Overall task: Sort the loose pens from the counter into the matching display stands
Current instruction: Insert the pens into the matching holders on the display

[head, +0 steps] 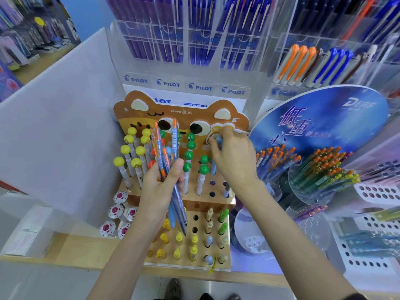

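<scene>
The left hand [160, 191] is clamped on a bundle of pens [174, 137], fingers and thumb wrapped round the middle of the barrels. The bundle's long axis runs nearly straight away from the person: the orange clicker ends fan out up and away in front of the bear-faced stand [138, 109], and the writing tips point down and back toward the person, slightly to the right, over the lower hole board [201, 224].

The right hand [234, 159] is curled at the upper right of the bear-faced stand, its fingers closed round a light-blue pen [219, 141] that shows between them, standing roughly upright. Just below it lie bare holes [212, 182] in the stand's right-hand rows — the open room on that board. To the left of these stand green ball-topped pens [189, 155] and, further left, yellow ball-topped pens [125, 149], all upright in their holes.

Right of the bear-faced stand, close by, is a round stand [324, 118] with a blue back panel; orange-topped pens [279, 158] lean in its clear tiers, tops up. A white partition [54, 137] closes the left side, just beside the bear-faced stand. The wooden table [71, 247] shows bare at the lower left, with its front edge running under both forearms.
</scene>
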`<action>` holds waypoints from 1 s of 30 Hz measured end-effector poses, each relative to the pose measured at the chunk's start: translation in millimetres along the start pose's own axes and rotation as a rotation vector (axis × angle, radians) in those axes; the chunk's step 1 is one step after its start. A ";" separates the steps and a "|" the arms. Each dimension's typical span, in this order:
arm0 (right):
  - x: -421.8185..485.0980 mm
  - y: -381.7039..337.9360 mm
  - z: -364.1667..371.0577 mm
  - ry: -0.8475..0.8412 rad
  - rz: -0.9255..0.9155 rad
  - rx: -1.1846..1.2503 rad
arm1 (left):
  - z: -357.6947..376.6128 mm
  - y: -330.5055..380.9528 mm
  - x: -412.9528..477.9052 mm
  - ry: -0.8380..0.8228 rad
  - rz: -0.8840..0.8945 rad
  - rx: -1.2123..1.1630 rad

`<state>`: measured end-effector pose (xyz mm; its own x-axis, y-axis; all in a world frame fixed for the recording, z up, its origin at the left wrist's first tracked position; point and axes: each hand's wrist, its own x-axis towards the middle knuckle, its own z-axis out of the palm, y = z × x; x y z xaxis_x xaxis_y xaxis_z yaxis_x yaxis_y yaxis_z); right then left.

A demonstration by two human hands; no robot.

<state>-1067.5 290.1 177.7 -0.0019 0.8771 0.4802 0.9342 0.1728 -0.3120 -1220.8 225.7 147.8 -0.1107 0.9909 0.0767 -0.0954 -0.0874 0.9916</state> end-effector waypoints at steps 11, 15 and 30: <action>-13.1 9.7 -7.0 -0.107 0.010 -0.096 | 5.3 4.0 -1.8 -0.030 -0.002 -0.011; -16.2 10.4 -6.5 -0.135 0.017 -0.100 | 5.8 4.3 -1.9 -0.031 -0.008 -0.019; -35.5 -22.4 -61.9 -0.172 0.046 0.659 | 11.4 18.6 -3.1 -0.006 -0.057 -0.119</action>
<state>-1066.3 227.4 218.4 -0.0749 0.9395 0.3343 0.5227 0.3225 -0.7892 -1210.9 222.2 167.2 -0.0954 0.9952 0.0213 -0.2181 -0.0418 0.9750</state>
